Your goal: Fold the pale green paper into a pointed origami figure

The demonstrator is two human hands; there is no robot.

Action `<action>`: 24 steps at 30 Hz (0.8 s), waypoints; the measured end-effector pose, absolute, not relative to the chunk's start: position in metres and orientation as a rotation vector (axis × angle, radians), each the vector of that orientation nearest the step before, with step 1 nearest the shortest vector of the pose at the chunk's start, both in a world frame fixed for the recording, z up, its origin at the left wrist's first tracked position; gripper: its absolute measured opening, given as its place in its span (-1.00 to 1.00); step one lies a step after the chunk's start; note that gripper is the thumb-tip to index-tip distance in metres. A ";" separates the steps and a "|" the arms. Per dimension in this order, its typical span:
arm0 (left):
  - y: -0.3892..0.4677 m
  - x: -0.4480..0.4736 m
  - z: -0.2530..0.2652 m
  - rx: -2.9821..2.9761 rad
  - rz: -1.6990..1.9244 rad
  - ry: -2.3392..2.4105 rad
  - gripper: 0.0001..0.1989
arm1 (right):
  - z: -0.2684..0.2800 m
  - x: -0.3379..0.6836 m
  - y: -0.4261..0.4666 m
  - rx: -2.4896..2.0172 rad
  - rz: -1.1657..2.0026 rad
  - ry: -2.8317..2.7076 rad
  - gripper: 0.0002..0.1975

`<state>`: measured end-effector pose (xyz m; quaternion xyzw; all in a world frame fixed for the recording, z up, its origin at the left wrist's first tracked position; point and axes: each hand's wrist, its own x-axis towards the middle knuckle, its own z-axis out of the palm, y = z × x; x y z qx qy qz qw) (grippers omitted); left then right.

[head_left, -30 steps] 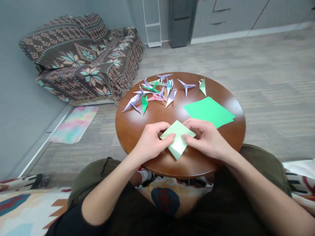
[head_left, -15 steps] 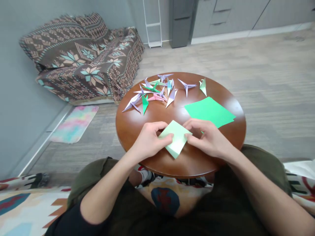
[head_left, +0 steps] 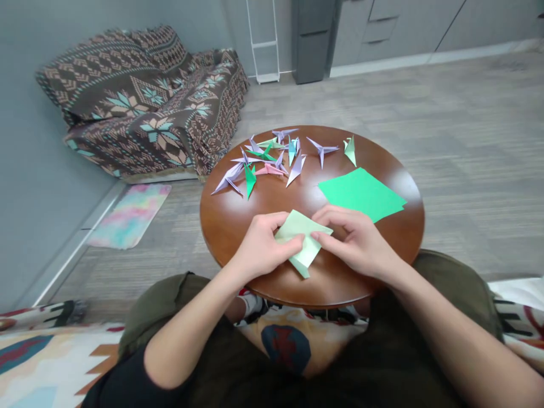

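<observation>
A pale green folded square of origami paper [head_left: 301,226] is held between both hands over the near part of the round brown table [head_left: 272,207]. My left hand [head_left: 267,243] grips its left side, thumb on top and fingers underneath. My right hand [head_left: 352,238] pinches the right corner, its thumb pressing near the paper's middle. One corner points down toward me, with its layers slightly apart. Just beyond my right hand lies a stack of bright green paper sheets [head_left: 363,192].
Several folded paper cranes in purple, green and pink, among them a pink crane [head_left: 270,169], cluster at the table's far left. A purple crane [head_left: 322,151] and a pale green crane [head_left: 350,151] stand apart at the back. A covered sofa [head_left: 157,107] is beyond, left.
Both thumbs have moved inward over the pale green paper. The paper has creased and bent along its middle, and its near corner has shifted slightly right.
</observation>
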<state>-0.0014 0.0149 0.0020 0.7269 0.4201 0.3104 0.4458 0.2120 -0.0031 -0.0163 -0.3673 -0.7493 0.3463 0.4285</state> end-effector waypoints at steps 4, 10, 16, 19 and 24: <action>0.016 -0.005 0.003 1.788 0.759 1.012 -0.88 | -0.016 0.215 -0.003 -0.911 0.839 -1.858 -0.85; 0.022 -0.011 0.004 1.796 0.822 0.999 -0.90 | -0.012 0.228 0.001 -0.934 0.802 -1.830 -0.85; 0.029 -0.016 0.003 1.839 0.850 0.994 -0.91 | -0.012 0.237 0.005 -0.970 0.825 -1.789 -0.82; 0.033 -0.022 0.004 1.894 0.948 1.012 -0.92 | -0.013 0.240 0.007 -0.982 0.839 -1.732 -0.82; 0.029 -0.019 0.001 1.747 0.890 0.848 -0.69 | -0.013 0.232 0.004 -0.985 0.897 -1.780 -0.82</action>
